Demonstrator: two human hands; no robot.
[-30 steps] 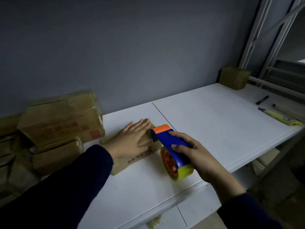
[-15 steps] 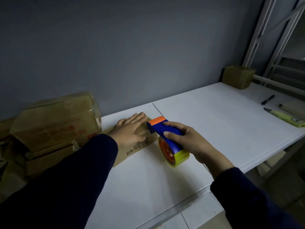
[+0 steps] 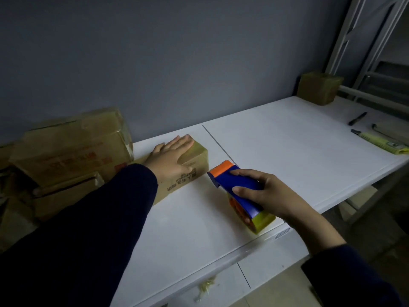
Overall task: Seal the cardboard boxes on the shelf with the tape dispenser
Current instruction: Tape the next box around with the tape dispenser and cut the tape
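Observation:
A small cardboard box (image 3: pixel 194 161) with dark print on its front lies on the white shelf (image 3: pixel 276 151). My left hand (image 3: pixel 171 159) presses flat on its top, fingers straight. My right hand (image 3: pixel 265 191) grips the blue tape dispenser (image 3: pixel 234 185), whose orange toothed blade points at the box from just off its right corner, a small gap between them. The yellowish tape roll (image 3: pixel 259 220) hangs under the handle near the shelf's front edge.
Taped cardboard boxes (image 3: pixel 70 147) are stacked at the left against the grey wall. Another small box (image 3: pixel 318 87) stands at the far right corner. A black pen (image 3: pixel 357 118) and a yellow cutter (image 3: pixel 380 144) lie at the right end. A white metal frame (image 3: pixel 354 41) rises beyond.
My right hand has drawn the dispenser back from the box's right end toward the shelf's front edge. My left hand stays flat on the box.

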